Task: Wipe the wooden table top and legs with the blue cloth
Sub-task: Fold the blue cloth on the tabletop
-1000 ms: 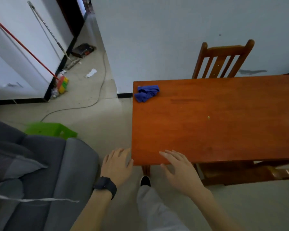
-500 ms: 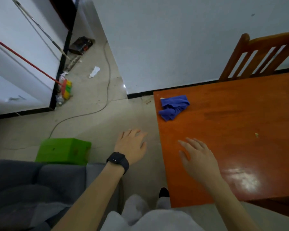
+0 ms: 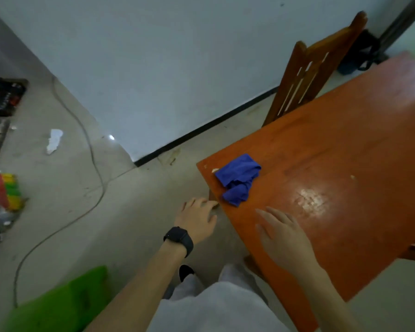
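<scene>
- Grey floor (image 3: 130, 212) and pale wall (image 3: 153, 68) fill the upper left of the frame; wooden table (image 3: 345, 152) runs diagonally across the right; chair (image 3: 304, 75) behind it, upper right.
- Blue cloth (image 3: 238, 179): crumpled heap on the table's corner, centre of frame; untouched.
- Right hand (image 3: 283, 233): palm down over the table top, just below the cloth; fingers straight, holding nothing.
- Left hand (image 3: 197, 219): fingers loose, empty; beside the table edge; contact cannot be told.
- Step in hand, as judged: reach on and gather the whole heap in one grasp, leaving no tail to drag.
- Against half a second ago: both hands nearer the cloth.
</scene>
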Demonstrator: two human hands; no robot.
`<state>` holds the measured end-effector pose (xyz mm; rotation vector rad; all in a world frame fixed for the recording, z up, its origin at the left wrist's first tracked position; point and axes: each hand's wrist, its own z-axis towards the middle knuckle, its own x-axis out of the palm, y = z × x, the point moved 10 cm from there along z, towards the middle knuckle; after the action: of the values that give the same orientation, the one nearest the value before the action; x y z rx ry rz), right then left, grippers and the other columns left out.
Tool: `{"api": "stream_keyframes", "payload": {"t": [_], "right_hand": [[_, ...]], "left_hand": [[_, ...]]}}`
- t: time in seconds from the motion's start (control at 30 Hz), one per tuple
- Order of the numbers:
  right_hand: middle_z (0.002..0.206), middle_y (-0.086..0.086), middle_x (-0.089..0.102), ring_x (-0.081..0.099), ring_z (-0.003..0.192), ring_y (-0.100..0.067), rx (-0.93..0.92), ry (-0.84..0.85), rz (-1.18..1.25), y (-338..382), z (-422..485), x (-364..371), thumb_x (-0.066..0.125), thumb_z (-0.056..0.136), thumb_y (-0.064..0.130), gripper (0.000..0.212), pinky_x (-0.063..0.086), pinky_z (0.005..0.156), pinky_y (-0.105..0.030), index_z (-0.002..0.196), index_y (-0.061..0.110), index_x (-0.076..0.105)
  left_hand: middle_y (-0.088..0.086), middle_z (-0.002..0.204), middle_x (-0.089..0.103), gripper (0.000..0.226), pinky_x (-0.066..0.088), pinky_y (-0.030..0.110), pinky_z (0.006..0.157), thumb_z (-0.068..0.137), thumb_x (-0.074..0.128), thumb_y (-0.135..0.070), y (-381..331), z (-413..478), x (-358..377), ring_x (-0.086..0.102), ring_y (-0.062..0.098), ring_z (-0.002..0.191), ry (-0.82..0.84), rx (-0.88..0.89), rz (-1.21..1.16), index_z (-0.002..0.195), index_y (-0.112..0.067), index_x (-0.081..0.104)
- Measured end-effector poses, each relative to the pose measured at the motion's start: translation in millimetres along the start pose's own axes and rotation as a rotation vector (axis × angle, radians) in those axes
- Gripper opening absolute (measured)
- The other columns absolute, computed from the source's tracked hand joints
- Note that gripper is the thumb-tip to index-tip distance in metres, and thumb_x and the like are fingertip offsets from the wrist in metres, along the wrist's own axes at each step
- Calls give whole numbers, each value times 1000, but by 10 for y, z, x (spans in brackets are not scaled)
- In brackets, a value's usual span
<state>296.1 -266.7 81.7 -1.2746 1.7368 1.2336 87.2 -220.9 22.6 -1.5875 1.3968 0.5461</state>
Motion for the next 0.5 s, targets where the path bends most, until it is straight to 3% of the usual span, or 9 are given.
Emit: {"api": "stream_keyframes", "payload": {"t": [0.27,0.5], "right_hand": [[155,6,35,30,140,-21,132,-25,97,229,853,224,47,97,44,52,36,109,-34,148,37,37],[165,-3,-9,-3,150,-36,203,148,53,269,1755,576,58,92,39,73,17,120,-55,154,36,19]], "left_hand": [[0,149,39,53,29,41,113,94,49,-43,-233,978,-170,31,22,139,64,168,131,144,-29,37],[4,162,16,70,19,43,119,95,52,-42,-224,1529,-48,17,25,147,201,189,295,153,-25,17]]}}
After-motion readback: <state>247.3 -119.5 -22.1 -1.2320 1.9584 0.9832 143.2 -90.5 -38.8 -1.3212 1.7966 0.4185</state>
